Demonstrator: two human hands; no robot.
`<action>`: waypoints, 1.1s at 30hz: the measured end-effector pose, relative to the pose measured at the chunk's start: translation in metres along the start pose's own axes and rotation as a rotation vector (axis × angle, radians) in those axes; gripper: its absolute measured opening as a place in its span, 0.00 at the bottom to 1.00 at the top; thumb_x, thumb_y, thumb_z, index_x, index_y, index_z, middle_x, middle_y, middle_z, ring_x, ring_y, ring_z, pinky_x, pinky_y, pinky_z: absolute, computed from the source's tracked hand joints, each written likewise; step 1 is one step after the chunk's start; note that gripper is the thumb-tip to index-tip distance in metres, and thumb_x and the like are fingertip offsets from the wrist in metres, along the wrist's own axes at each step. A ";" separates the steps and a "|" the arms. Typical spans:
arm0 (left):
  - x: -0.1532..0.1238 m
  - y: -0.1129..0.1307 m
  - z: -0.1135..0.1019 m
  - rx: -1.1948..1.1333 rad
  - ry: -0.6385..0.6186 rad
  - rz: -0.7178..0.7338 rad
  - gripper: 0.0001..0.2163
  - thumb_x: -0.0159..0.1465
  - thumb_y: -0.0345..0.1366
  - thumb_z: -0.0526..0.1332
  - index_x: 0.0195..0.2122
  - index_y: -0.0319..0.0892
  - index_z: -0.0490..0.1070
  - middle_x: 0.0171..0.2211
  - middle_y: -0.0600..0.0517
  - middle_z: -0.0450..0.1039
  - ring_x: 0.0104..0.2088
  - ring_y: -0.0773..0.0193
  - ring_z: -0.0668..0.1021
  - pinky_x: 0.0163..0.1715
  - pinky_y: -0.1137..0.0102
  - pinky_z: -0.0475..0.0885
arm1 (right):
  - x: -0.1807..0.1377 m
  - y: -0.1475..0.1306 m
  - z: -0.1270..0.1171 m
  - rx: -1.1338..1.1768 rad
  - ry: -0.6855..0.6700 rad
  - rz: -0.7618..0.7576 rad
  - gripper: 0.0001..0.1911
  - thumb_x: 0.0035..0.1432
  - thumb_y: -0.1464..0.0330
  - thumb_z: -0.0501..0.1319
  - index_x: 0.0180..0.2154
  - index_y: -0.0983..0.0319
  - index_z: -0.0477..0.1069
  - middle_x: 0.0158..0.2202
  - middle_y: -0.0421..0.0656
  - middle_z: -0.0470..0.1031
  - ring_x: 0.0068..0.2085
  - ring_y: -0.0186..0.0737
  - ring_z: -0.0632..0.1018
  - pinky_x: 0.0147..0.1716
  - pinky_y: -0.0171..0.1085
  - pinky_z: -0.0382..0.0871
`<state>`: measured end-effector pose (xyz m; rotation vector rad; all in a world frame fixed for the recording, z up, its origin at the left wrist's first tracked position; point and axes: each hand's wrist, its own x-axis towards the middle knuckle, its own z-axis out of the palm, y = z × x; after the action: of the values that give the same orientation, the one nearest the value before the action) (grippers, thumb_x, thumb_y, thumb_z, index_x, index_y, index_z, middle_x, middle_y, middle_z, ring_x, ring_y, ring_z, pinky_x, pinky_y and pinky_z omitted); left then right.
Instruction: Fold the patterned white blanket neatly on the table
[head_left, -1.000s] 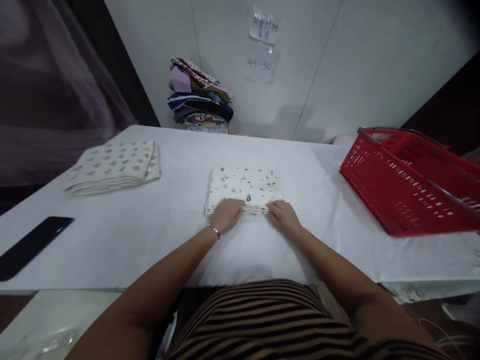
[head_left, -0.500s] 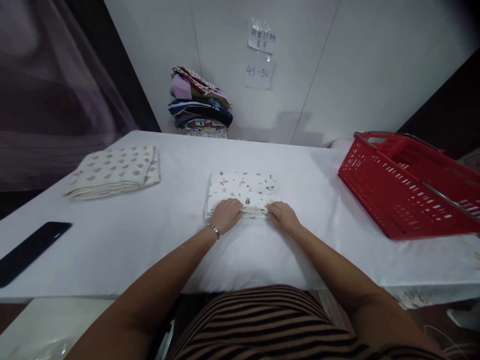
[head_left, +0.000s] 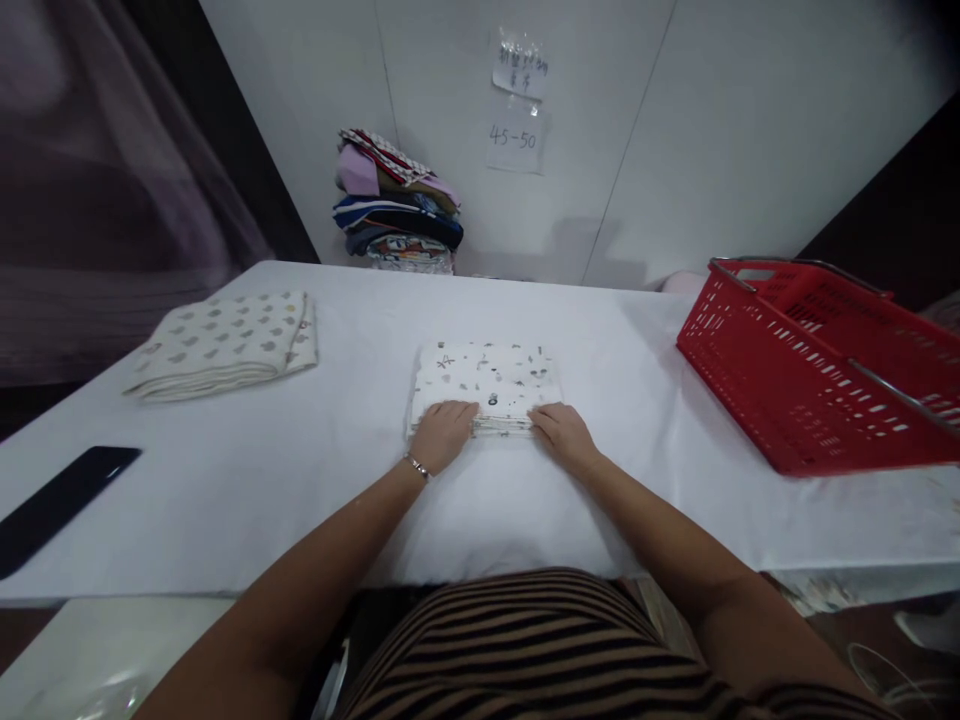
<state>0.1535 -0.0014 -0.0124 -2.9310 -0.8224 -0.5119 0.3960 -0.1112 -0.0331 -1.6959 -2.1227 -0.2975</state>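
Observation:
A folded white cloth with small dark prints (head_left: pixel 486 380) lies in the middle of the white table (head_left: pixel 360 470). My left hand (head_left: pixel 442 433) grips its near left edge, fingers curled onto the cloth. My right hand (head_left: pixel 561 435) grips its near right edge the same way. A thin bracelet sits on my left wrist.
A second folded cloth with grey spots (head_left: pixel 225 345) lies at the far left. A black flat object (head_left: pixel 56 505) rests near the left front edge. A red plastic basket (head_left: pixel 817 370) stands at the right. A pile of folded clothes (head_left: pixel 397 205) sits against the back wall.
My hands have barely shifted along the cloth's near edge; the left hand has slid slightly toward me. The cloth stays in place.

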 end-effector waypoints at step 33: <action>-0.051 -0.032 -0.005 0.004 0.001 -0.112 0.24 0.59 0.22 0.46 0.55 0.46 0.64 0.56 0.50 0.65 0.59 0.60 0.63 0.55 0.57 0.62 | -0.027 0.013 0.001 0.147 0.115 -0.102 0.20 0.61 0.74 0.51 0.53 0.56 0.66 0.52 0.45 0.71 0.53 0.42 0.71 0.48 0.46 0.68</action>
<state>0.0944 0.0000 -0.0258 -2.8933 -0.9905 -0.5174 0.4130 -0.1318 -0.0467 -1.4568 -2.0957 -0.2545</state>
